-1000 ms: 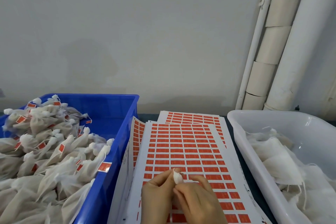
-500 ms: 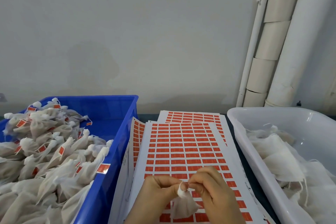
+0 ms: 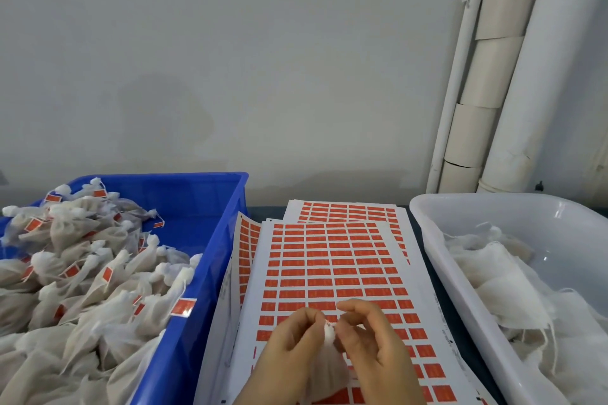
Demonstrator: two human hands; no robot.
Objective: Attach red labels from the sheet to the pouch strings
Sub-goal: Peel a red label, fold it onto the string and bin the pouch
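pouch (image 3: 325,368) neck hidden by fingers (image 3: 309,319)

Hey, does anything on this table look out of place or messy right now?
Only small things. The label sheets lie fanned and askew, not squared up. One red label hangs over the rim of the blue bin. The pouch held by the left hand and right hand looks intact; nothing spilled.

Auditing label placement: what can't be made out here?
Head view:
String of the pouch and any label on it: hidden by the fingers of the left hand and right hand.
Print on the label sheet: too small.
Far side of the white bin: cut off at the right edge.
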